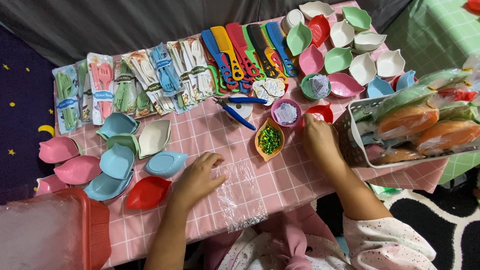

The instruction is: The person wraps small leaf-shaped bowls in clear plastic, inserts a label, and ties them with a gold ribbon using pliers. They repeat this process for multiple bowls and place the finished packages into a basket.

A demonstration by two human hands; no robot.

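While the left hand (197,177) rests flat, pinning the clear plastic bag (241,192) on the pink table (280,175), the right hand (317,137) reaches, fingers curled, into a red bowl (322,112). Whether it grasps anything cannot be told.

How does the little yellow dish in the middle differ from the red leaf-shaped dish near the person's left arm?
The yellow dish holds shiny green bits; the red dish is empty. The yellow dish lies lengthwise away from the person, between the two hands; the red dish lies crosswise beside the left hand, near the table edge. The yellow dish stands alone, while the red dish sits against a cluster of blue dishes. Both share the same pointed leaf shape.
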